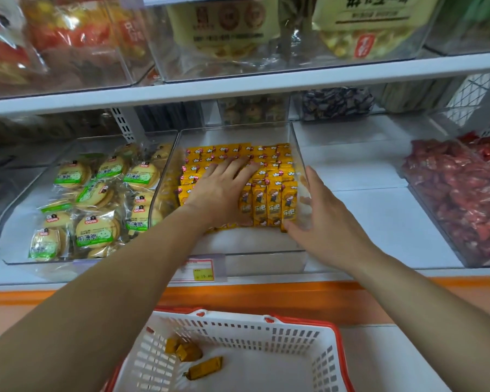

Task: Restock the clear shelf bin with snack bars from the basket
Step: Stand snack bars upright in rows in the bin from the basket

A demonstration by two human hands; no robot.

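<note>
Clear plastic bin (266,261), glossy snack bars (275,199) (film wrappers)

On the white shelf (379,210), a clear plastic bin (14,222) to the left holds round pale biscuits in green-and-clear wrappers (96,233). To the right, another clear bin (433,222) is heaped with red-wrapped sweets (461,193). Farther back sits a small clear box of dark blue wrapped candies (337,101). A yellow-and-red price label (200,268) hangs at the near shelf edge, above an orange strip (266,295). The upper white shelf (266,83) carries a pale yellow printed pouch (374,24).
</note>
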